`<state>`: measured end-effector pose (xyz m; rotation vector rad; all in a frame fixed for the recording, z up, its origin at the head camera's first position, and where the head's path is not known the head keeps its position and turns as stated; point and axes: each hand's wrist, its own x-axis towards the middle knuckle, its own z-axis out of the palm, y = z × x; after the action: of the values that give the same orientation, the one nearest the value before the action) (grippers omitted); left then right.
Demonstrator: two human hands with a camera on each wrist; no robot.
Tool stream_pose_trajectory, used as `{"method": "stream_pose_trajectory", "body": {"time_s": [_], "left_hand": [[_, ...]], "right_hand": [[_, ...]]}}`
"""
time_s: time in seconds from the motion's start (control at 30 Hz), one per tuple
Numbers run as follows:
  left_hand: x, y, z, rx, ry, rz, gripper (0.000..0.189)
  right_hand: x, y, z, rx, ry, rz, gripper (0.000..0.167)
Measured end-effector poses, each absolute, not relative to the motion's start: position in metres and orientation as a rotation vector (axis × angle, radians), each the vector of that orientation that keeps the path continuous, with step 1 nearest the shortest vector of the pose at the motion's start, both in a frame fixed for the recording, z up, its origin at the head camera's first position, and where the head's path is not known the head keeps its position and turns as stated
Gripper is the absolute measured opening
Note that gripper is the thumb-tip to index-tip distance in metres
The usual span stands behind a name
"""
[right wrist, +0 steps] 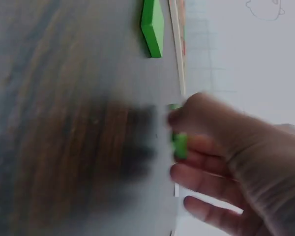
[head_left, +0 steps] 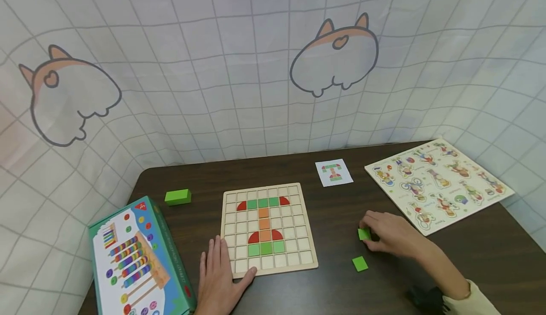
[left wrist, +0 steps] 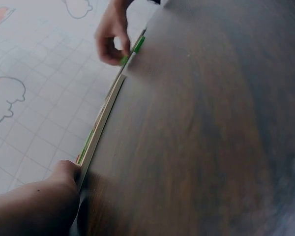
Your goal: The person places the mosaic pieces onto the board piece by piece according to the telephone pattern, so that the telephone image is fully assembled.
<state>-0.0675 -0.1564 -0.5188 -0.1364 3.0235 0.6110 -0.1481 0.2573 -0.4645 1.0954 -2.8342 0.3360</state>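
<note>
A wooden grid board [head_left: 290,261] lies on the dark table with red, green and orange pieces in some of its cells. My left hand [head_left: 220,277] rests at the board's lower left corner, fingers extended along the left edge and thumb by the front edge. To the right of the board, my right hand [head_left: 390,234] pinches a green square tile [head_left: 364,234] between thumb and fingers, close to the tabletop. Another green square tile [head_left: 360,264] lies flat just in front of that hand; it also shows in the right wrist view [right wrist: 153,27].
Behind the board lies a small pattern card [head_left: 334,173] with a matching figure. A green block [head_left: 177,197] sits at the back left, beside a colourful toy box [head_left: 141,263]. A picture puzzle board [head_left: 439,184] occupies the right rear. A white grid-patterned curtain [head_left: 256,68] hangs behind the table.
</note>
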Motion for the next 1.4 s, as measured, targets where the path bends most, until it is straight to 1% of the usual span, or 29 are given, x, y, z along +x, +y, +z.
{"method": "stream_pose_trajectory", "body": {"time_s": [0.13,0.23,0.33,0.47,0.6,0.83,1.27,1.33,1.4], "left_hand": [[-0.068,-0.157,-0.518,-0.134,3.031,0.62,0.115],[-0.068,-0.157,-0.517,-0.134,3.037,0.625,0.115],[-0.068,-0.157,-0.517,-0.135,3.029,0.623,0.115],[-0.068,-0.155,-0.519,-0.139,3.024,0.624,0.115],[-0.067,-0.154,-0.519,-0.147,3.014,0.62,0.116],[-0.067,-0.155,-0.519,-0.163,3.021,0.601,0.116],[-0.067,-0.156,-0.519,-0.153,3.04,0.606,0.115],[-0.067,-0.156,-0.52,-0.151,3.048,0.605,0.114],[-0.067,-0.155,-0.52,-0.149,3.057,0.609,0.114]], "right_hand": [[-0.159,0.237,-0.456,1.025,-2.656,0.365,0.028],[-0.172,0.212,-0.448,1.089,-2.516,0.488,0.03],[-0.188,0.183,-0.447,1.213,-2.418,0.562,0.032],[-0.207,0.144,-0.454,1.356,-2.427,0.509,0.025],[-0.217,0.119,-0.464,1.401,-2.525,0.386,0.017],[-0.22,0.104,-0.473,1.409,-2.528,0.322,0.014],[-0.22,0.093,-0.473,1.387,-2.586,0.315,0.008],[-0.218,0.094,-0.472,1.389,-2.573,0.221,0.01],[-0.216,0.096,-0.468,1.374,-2.564,0.141,0.015]]}}
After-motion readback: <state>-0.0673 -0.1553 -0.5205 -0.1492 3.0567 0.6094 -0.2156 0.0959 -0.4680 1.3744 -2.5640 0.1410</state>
